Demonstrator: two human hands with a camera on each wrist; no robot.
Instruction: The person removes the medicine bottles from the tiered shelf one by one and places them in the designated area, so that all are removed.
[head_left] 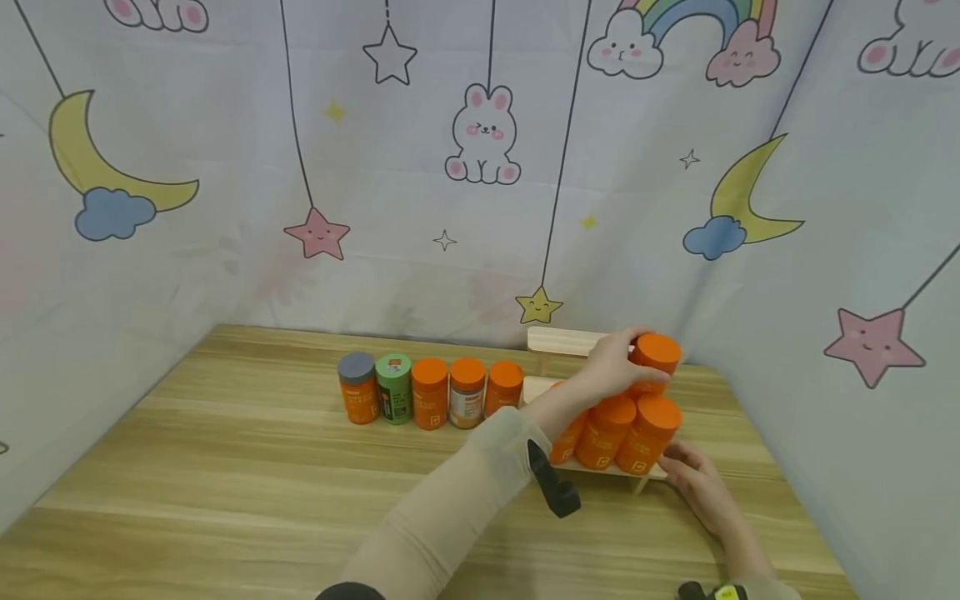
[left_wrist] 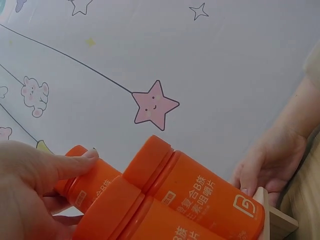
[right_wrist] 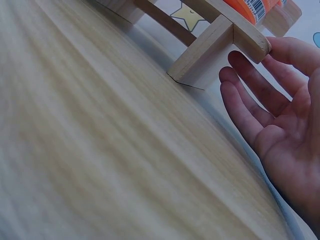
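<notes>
My left hand (head_left: 618,367) grips an orange bottle (head_left: 657,354) by its upper part, at the upper tier of a small wooden rack (head_left: 570,342). In the left wrist view, the thumb of the left hand (left_wrist: 30,190) lies across that bottle (left_wrist: 95,180). Several similar orange bottles (head_left: 651,429) stand in a row on the rack's lower tier, just in front. At the rack's right end is my right hand (head_left: 701,483). The right wrist view has this hand (right_wrist: 295,115) touching the end of the shelf (right_wrist: 250,42), its other fingers loosely bent. The held bottle's base is hidden.
Left of the rack, a row of bottles stands on the wood-grain table (head_left: 262,467): one with a grey lid (head_left: 358,392), a green one (head_left: 394,390) and several with orange lids (head_left: 431,396). A patterned cloth (head_left: 420,167) hangs behind and at both sides.
</notes>
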